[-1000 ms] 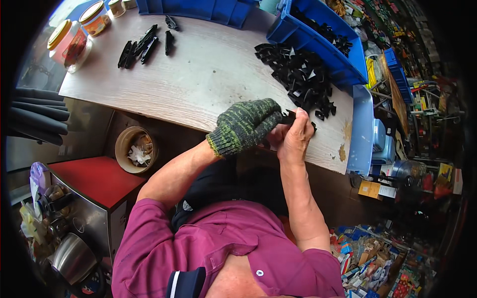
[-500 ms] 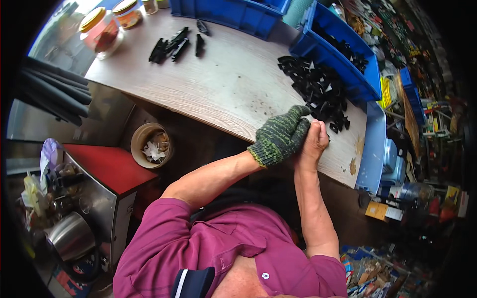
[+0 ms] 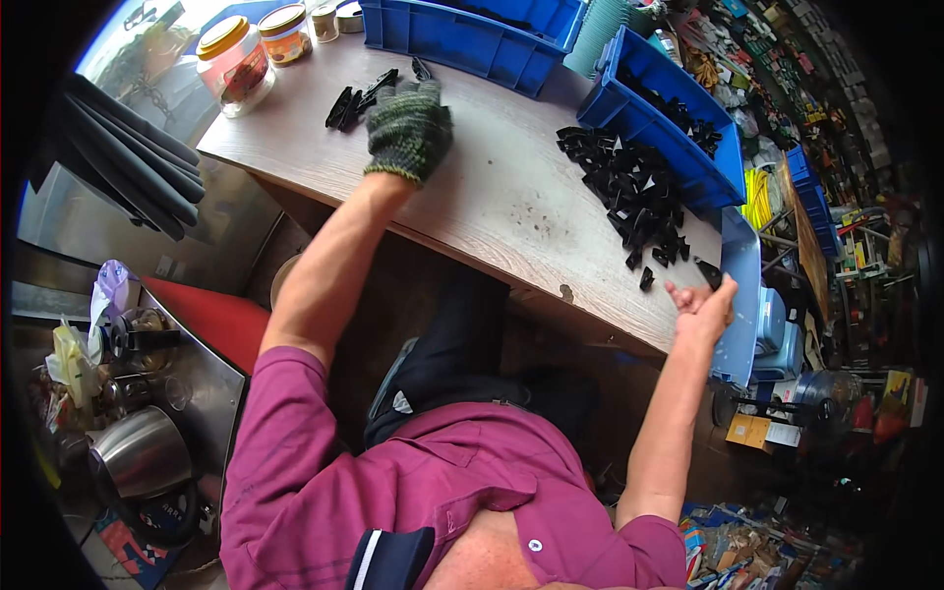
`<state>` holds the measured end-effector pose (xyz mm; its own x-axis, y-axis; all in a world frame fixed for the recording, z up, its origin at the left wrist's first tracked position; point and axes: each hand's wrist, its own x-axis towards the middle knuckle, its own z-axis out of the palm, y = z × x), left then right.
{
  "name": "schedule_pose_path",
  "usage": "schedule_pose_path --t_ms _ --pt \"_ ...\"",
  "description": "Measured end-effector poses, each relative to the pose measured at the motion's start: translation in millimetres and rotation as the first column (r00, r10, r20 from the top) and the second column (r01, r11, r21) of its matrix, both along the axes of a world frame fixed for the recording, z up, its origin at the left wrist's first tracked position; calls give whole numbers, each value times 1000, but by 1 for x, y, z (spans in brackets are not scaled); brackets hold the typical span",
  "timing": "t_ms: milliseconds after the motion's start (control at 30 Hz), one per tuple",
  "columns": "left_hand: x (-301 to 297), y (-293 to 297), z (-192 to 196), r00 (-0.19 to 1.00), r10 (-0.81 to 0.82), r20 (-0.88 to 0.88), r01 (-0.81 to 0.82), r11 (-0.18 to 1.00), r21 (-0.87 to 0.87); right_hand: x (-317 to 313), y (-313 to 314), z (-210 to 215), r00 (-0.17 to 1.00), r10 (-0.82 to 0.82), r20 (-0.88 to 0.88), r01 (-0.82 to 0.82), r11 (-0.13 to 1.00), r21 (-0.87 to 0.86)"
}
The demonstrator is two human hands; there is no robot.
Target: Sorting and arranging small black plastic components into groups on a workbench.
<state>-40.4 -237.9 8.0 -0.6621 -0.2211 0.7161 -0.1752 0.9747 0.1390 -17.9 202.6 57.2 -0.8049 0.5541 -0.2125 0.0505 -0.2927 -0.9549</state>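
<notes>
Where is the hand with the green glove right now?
In the head view, the gloved left hand is stretched out over the wooden table, left of the big black parts pile and beside the small black pieces.

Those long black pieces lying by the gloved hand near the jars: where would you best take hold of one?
Likely around the middle of its length, coming straight down from above. The long black pieces lie flat on the wooden table, slim and side by side, so pinching across the narrow width suits them. The gloved left hand already covers their right-hand ends.
</notes>
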Motion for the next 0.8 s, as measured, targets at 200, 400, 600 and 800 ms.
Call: schedule_pose_path --t_ms 200,400,600,800 --pt "-25 -27 -26 995 -94 43 100 980 -173 -3 76 -7 925 -380 25 374 919 124" --pt "-4 -2 -9 936 -306 172 301 952 58 19 18 -18 973 126 191 -165 964 207" --pt "-22 -17 -27 944 -192 269 193 981 24 12 -13 -24 843 268 466 -468 793 390" --pt "9 17 -1 927 -370 -66 375 895 243 8 -24 -31 848 218 483 -501 628 595"
